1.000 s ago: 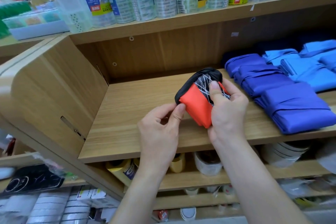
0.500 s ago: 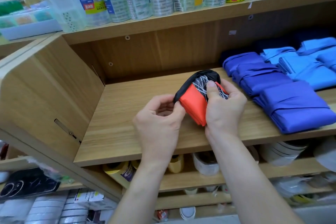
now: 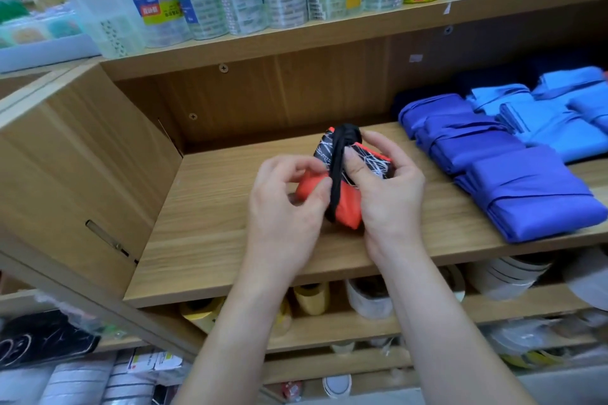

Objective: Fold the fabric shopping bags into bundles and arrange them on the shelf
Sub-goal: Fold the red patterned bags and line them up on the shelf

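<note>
Strap (image 3: 336, 187) now across orange bundle (image 3: 348, 207), gripped between left hand (image 3: 286, 207), right hand (image 3: 390, 197).

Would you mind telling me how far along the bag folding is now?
Done: several blue bundles lie folded on the shelf, right side. In hand: the left hand and right hand grip the orange bag, a black strap wrapped round it. Left: secure the strap, set this bundle beside them.

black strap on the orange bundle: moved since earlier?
Yes. The black strap has come down across the orange bundle, toward the front edge of the shelf, pinched by the left hand.
</note>
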